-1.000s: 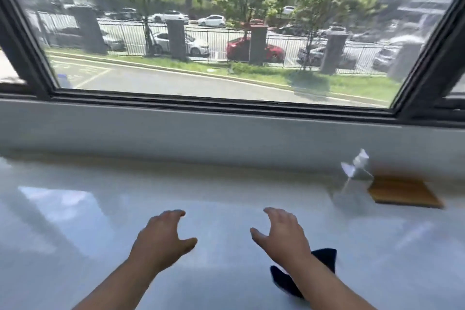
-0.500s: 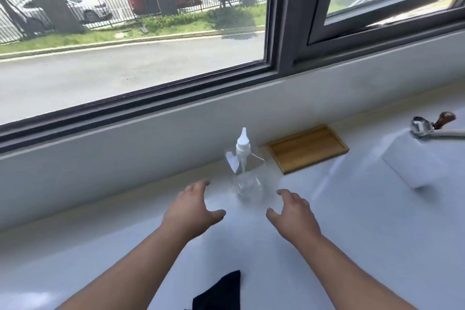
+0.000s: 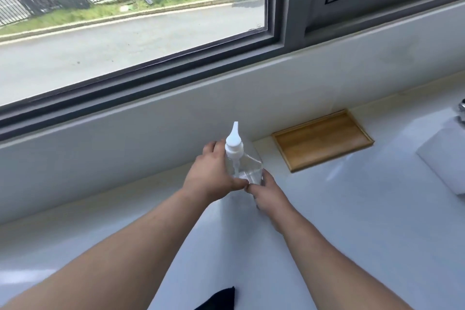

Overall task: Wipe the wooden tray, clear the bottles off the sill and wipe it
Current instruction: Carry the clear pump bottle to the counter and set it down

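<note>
A clear plastic pump bottle (image 3: 245,163) with a white nozzle stands on the white sill (image 3: 352,221), left of the wooden tray (image 3: 322,139). My left hand (image 3: 210,176) wraps the bottle's left side, fingers behind it. On the lower right side my right hand (image 3: 268,194) grips its base. The two thumbs nearly touch in front of the bottle. The shallow rectangular tray lies with nothing on it against the wall under the window. A dark cloth (image 3: 219,299) lies on the sill at the bottom edge, between my forearms.
A white block-like object (image 3: 442,163) sits on the sill at the right edge, with a bit of metal tap (image 3: 461,111) above it. The grey window frame (image 3: 289,20) and the white wall below it bound the sill at the back.
Both hands have reached forward and closed around the pump bottle, which they were only nearing half a second ago. The view has moved closer and a little rightward.
</note>
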A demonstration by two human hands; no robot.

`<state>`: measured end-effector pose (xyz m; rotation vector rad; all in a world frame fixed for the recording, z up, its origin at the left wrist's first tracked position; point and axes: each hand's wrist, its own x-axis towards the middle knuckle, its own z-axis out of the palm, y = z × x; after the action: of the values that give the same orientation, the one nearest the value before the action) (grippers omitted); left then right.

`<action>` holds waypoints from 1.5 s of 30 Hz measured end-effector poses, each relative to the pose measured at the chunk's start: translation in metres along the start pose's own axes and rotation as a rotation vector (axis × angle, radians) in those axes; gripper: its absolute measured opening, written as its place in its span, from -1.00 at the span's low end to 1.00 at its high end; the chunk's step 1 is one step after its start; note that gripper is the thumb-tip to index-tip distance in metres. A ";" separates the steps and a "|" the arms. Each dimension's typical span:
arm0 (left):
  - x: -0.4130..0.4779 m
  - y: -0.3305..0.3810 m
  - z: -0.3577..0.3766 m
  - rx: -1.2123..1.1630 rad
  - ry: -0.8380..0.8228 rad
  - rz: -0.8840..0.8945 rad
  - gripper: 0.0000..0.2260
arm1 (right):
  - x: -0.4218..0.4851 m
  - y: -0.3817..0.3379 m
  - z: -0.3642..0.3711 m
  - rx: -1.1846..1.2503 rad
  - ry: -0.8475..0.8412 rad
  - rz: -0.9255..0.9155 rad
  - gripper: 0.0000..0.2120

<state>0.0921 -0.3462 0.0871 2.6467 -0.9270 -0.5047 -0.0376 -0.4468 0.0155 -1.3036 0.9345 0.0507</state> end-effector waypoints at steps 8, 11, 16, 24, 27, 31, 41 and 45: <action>-0.106 -0.094 -0.036 -0.130 0.126 -0.189 -0.12 | -0.046 0.020 0.086 -0.112 -0.204 0.050 -0.41; -0.174 -0.142 -0.055 -0.178 0.169 -0.340 -0.14 | -0.079 0.027 0.143 -0.213 -0.332 0.064 -0.44; -0.315 -0.219 -0.091 -0.246 0.309 -0.569 -0.08 | -0.156 0.041 0.253 -0.368 -0.568 0.071 -0.50; -0.596 -0.310 -0.101 -0.315 0.604 -0.875 -0.05 | -0.343 0.108 0.417 -0.638 -0.900 -0.010 -0.50; -0.701 -0.320 -0.090 -0.351 0.757 -0.928 -0.21 | -0.418 0.136 0.464 -0.714 -0.990 -0.088 -0.51; -0.829 -0.326 -0.075 -0.359 0.953 -0.978 -0.35 | -0.519 0.175 0.520 -0.734 -1.090 -0.193 -0.51; -1.042 -0.347 -0.056 -0.292 1.150 -1.178 -0.46 | -0.704 0.272 0.609 -0.751 -1.294 -0.291 -0.50; -1.075 -0.372 -0.041 -0.320 1.156 -1.238 -0.41 | -0.720 0.301 0.644 -0.809 -1.338 -0.242 -0.54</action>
<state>-0.4762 0.6300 0.2280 2.2443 1.0401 0.6096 -0.3033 0.5133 0.1944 -1.6590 -0.4664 1.0593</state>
